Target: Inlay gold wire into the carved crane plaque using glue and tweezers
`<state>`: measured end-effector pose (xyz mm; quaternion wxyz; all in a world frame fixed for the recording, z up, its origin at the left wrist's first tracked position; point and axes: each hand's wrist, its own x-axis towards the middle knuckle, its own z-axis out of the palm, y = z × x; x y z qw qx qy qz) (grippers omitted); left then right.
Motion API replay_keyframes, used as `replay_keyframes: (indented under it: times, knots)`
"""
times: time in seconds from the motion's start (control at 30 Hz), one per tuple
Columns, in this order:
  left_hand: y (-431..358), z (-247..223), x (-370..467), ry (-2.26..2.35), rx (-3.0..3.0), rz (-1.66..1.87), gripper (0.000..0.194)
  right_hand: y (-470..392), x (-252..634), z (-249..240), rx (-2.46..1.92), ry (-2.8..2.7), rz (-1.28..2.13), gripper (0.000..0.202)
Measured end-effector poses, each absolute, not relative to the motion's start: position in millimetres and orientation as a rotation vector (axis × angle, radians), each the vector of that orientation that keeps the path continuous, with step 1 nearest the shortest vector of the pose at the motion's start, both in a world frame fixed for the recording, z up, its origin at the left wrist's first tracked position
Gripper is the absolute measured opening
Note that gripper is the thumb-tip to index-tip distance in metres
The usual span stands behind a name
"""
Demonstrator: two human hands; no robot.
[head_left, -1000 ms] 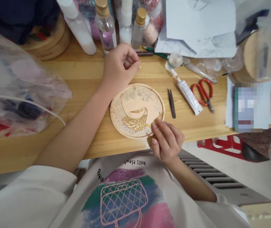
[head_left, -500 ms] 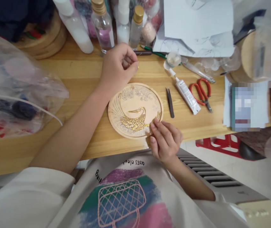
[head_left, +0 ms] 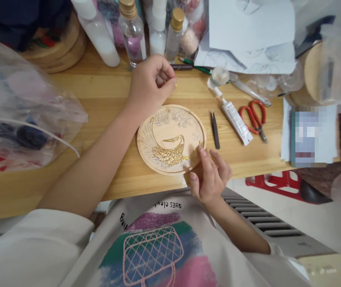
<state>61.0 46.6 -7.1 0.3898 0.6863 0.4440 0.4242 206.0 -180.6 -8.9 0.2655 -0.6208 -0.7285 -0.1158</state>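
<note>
On the table lies a round wooden plaque [head_left: 170,123] with a pencil-drawn design. The crane [head_left: 170,153] on it is worked in raised gold outline, while the other lines are plain drawing. Above the plaque's upper left edge, my left hand [head_left: 154,81] is closed in a pinch. A tiny bit of gold wire [head_left: 176,84] shows at its fingertips; the rest is hidden. My right hand [head_left: 212,173] is at the lower right rim, index fingertip on the gold tail end, thumb and other fingers apart. Black tweezers [head_left: 214,129] lie just right of the plaque.
Right of the tweezers are a white glue tube [head_left: 236,121] and red-handled pliers [head_left: 254,117]. Bottles [head_left: 133,36] line the back, with paper sheets [head_left: 251,32] beside them. A plastic bag [head_left: 29,103] and white cable occupy the left. Below the table's right edge stands a red stool [head_left: 274,185].
My right index finger has moved up and right along the gold tail, and the fingers have spread from the thumb. My left hand keeps its pinch almost unmoved.
</note>
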Motion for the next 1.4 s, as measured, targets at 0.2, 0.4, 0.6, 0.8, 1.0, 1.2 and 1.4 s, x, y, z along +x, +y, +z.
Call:
replay_keyframes:
  times: [0.2, 0.4, 0.6, 0.8, 1.0, 1.2, 1.4]
  knots:
    - [47.9, -9.6, 60.7, 1.096, 1.723, 1.097, 0.023, -181.7, 205.9, -9.5, -1.682, -1.916, -0.291, 0.062]
    - [47.6, -9.9, 60.4, 1.11, 1.733, 1.07, 0.022, -181.3, 205.0, -8.7, -1.741, -1.924, -0.225, 0.07]
    - [45.4, -10.3, 61.3, 1.152, 1.72, 1.064, 0.019, -180.5, 204.4, -4.0, -1.779, -2.021, -0.245, 0.068]
    - [44.8, -10.9, 61.6, 1.146, 1.715, 1.096, 0.017, -177.4, 203.9, 6.2, -1.812, -2.103, -0.269, 0.067]
    - [45.7, -11.8, 61.5, 1.12, 1.715, 1.109, 0.017, -172.2, 207.9, 11.2, -1.787, -2.074, -0.193, 0.062]
    - [45.6, -10.9, 61.7, 1.129, 1.704, 1.119, 0.017, -170.9, 222.1, 8.4, -1.675, -1.886, 0.197, 0.065]
    - [46.6, -13.1, 62.1, 1.123, 1.703, 1.118, 0.017, -176.9, 223.5, 5.9, -1.644, -1.899, 0.159, 0.066]
